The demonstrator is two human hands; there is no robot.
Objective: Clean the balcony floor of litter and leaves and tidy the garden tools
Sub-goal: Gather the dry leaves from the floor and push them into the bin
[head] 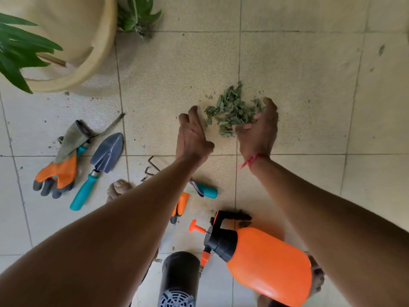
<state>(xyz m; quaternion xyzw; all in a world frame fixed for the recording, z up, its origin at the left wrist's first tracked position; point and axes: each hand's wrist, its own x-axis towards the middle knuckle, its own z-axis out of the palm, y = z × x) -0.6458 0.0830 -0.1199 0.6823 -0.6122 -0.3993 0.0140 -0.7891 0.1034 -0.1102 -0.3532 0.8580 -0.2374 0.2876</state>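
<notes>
Lying on the tiled floor [309, 85], a small pile of green leaves [230, 111] is flanked by both hands. The left hand [192, 136] is held just beside the pile's left side, fingers spread, nothing grasped. The right hand [261, 129] is cupped against the pile's right side, fingers loosely curved and touching leaves. A trowel [104, 160] and glove [59, 167] are seen well to the left; an orange sprayer [265, 258] lies nearer the person.

Beige tiled floor [287, 63], leaf pile [230, 111], trowel [99, 167], glove [62, 165], orange sprayer [265, 262], pot [66, 41]
</notes>
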